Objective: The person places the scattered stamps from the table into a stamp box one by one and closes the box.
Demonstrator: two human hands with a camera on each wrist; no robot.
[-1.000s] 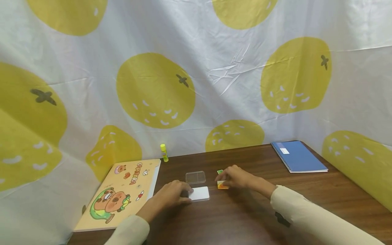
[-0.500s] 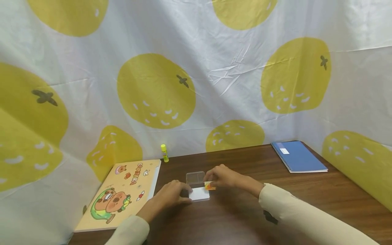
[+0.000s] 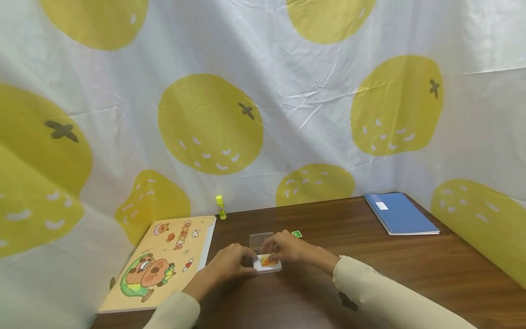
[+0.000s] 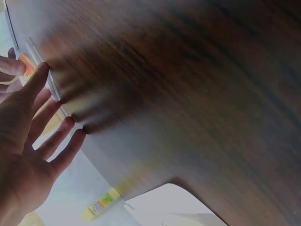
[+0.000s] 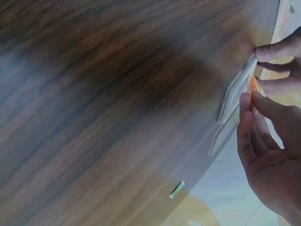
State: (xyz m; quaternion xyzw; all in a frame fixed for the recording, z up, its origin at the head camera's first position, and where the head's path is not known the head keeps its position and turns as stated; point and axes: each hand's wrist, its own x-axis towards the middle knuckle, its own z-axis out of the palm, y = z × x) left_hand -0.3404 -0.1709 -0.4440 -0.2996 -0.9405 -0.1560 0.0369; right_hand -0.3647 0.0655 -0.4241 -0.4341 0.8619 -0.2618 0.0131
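Note:
A small clear plastic case (image 3: 269, 270) with a white filling lies on the table, its transparent lid (image 3: 258, 240) laid back behind it. At its left end, my left hand (image 3: 231, 261) steadies it between thumb and forefinger. The other fingers (image 4: 69, 148) of that hand are spread. My right hand (image 3: 286, 246) pinches a small orange-and-yellow card (image 3: 268, 261) between thumb and fingers, over the white filling. In the right wrist view the card (image 5: 253, 84) is tilted, largely covered by the fingers. Whether it touches the filling I cannot tell.
A small green card (image 3: 297, 234) lies behind the right hand. The cartoon capybara folder (image 3: 164, 260) takes up the table's left side, with a yellow glue stick (image 3: 220, 208) upright beyond it. A blue spiral notebook (image 3: 400, 214) lies back right. Fruit-print curtains enclose the table.
My right hand has carried the orange-and-yellow card leftward from the table to over the case. The green card is uncovered again. My left hand has stayed at the case.

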